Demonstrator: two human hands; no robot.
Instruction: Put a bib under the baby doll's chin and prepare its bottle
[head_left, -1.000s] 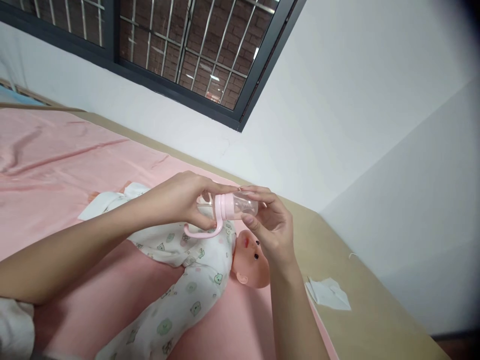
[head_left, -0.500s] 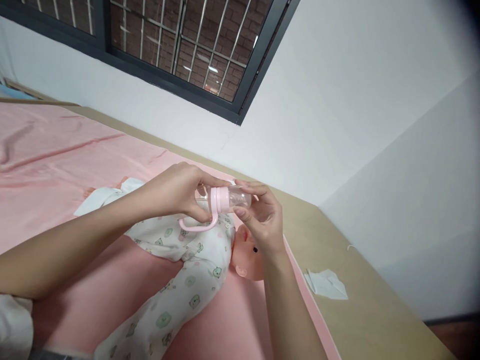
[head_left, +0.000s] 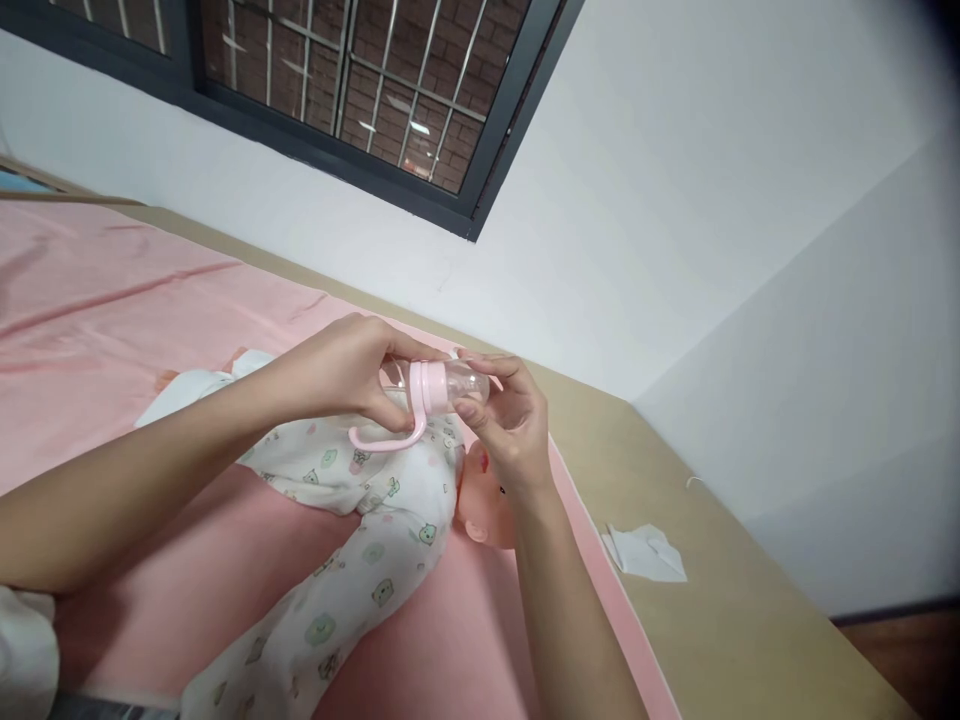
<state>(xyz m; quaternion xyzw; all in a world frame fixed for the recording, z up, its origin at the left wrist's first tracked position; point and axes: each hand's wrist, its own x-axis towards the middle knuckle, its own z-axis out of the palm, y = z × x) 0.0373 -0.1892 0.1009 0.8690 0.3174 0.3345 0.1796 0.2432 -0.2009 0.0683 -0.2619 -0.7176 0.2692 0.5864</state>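
Observation:
Sideways above the doll lies a baby bottle (head_left: 432,386) with a pink collar, pink handle and clear dome cap (head_left: 466,384), gripped from both ends. My left hand (head_left: 367,370) is wrapped round the bottle's clear body, thumb below near the handle. My right hand (head_left: 511,412) pinches the clear cap between thumb and fingers. Beneath is a baby doll (head_left: 420,510) on its back, in a white suit printed with green animals. Its head (head_left: 486,500) is partly hidden behind my right wrist.
A pink sheet (head_left: 97,270) covers most of the tan surface (head_left: 720,620). On the bare strip at right lies a folded white cloth or tissue (head_left: 646,553). Behind stand a white wall (head_left: 585,270) and a dark-framed window (head_left: 330,140) with bars.
The view has shifted slightly, so the hands, bottle and doll appear a little up and left. Both hands keep the same hold on the bottle and its cap.

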